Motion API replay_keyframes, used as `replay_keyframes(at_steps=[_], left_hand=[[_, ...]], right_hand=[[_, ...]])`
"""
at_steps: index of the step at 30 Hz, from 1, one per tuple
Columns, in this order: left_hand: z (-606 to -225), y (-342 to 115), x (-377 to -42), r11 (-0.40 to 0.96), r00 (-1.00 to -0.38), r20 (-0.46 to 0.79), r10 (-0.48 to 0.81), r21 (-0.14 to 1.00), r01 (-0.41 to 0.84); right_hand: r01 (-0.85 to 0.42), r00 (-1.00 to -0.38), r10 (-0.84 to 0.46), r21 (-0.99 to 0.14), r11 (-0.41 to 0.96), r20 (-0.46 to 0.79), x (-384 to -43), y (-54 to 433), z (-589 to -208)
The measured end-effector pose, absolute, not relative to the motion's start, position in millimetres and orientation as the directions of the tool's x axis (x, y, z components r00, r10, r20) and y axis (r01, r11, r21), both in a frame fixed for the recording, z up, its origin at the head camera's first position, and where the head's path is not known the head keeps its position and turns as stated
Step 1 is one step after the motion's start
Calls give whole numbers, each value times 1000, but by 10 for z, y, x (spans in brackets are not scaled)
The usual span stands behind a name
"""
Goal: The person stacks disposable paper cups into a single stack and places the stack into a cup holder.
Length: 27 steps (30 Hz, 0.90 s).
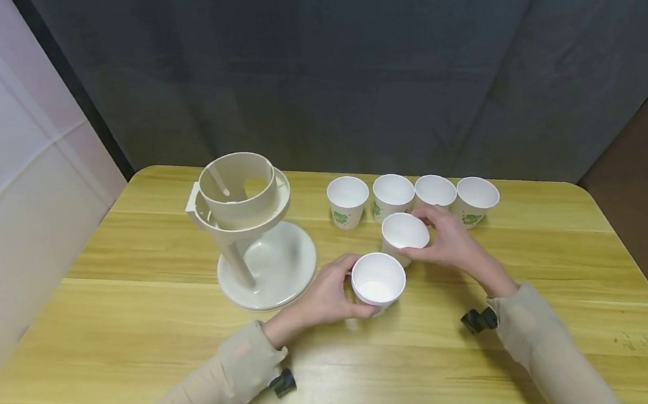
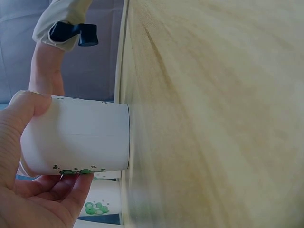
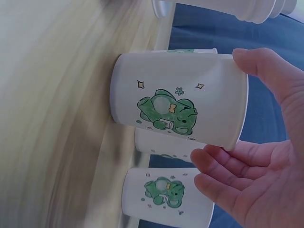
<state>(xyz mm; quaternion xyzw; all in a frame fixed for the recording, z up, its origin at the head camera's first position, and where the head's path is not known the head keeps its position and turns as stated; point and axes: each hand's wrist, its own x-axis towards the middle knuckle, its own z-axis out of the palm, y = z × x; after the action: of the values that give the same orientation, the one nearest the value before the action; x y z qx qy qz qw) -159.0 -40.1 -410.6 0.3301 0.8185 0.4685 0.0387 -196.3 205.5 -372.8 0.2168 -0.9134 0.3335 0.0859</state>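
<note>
My left hand point(image 1: 324, 296) grips a white paper cup point(image 1: 378, 280) by its side, thumb and fingers on opposite walls near the rim. Green print shows low on this cup in the left wrist view, its base close to the tabletop. Just behind and to the right, my right hand point(image 1: 447, 241) holds a second paper cup point(image 1: 404, 233) near its rim between thumb and fingertips. A green cartoon bear is printed on that cup's wall point(image 3: 175, 99) in the right wrist view. Both cups stand mouth up, and in the head view the nearer one overlaps the other.
Behind the hands stands a row of several matching cups point(image 1: 348, 200) along the back of the wooden table point(image 1: 149, 302). Left of them is a cream plastic stand point(image 1: 234, 259) with an open ring-shaped holder over a round base point(image 1: 300, 258). A dark curtain point(image 1: 309, 70) hangs behind the table.
</note>
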Motion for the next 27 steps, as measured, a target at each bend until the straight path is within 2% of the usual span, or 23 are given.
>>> replay_keyframes(at_steps=[11,18,27], left_hand=[[-4108,-412,-1604,341,-779,240,579,797,499],[-4111,-413,-1604,335,-776,244,581,798,501],[-4105,-413,-1597,346,-781,244,574,792,502]], right_hand=[[-428,-901,-298,-536,728,315,-1831,2193,-3736],[-383,-923,-279,-548,744,266,-1714,2267,-3707],[-452,-888,-313,-512,731,337,-1598,2328,-3703]])
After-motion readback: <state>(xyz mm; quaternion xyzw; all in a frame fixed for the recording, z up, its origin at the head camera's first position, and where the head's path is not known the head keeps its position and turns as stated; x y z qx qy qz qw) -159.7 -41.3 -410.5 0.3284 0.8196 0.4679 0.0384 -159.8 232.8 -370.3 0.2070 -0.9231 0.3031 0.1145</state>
